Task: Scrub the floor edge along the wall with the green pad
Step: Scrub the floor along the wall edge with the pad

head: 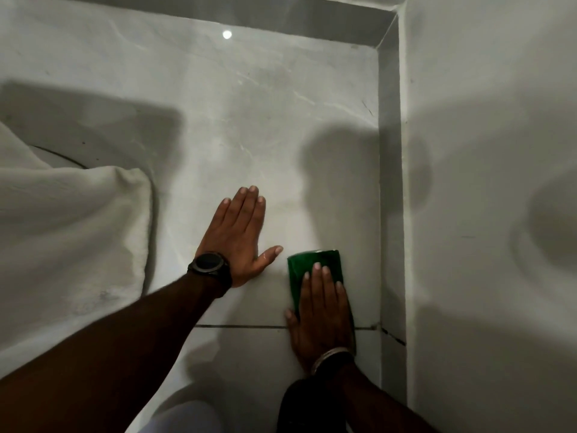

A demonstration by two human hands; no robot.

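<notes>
A green pad [312, 264] lies flat on the pale tiled floor [265, 120], a short way left of the skirting strip [390, 182] at the foot of the right wall [484, 151]. My right hand [321, 314] presses down on the pad with fingers together; the pad's far end shows beyond my fingertips. My left hand [240, 235], with a black watch at the wrist, rests flat on the floor just left of the pad, fingers extended, holding nothing.
White cloth [68, 232] hangs at the left over the floor. A dark grout line [243, 326] crosses the tiles under my right hand. The skirting turns a corner at the far right [387, 35]. A light's reflection [227, 34] shines on the floor.
</notes>
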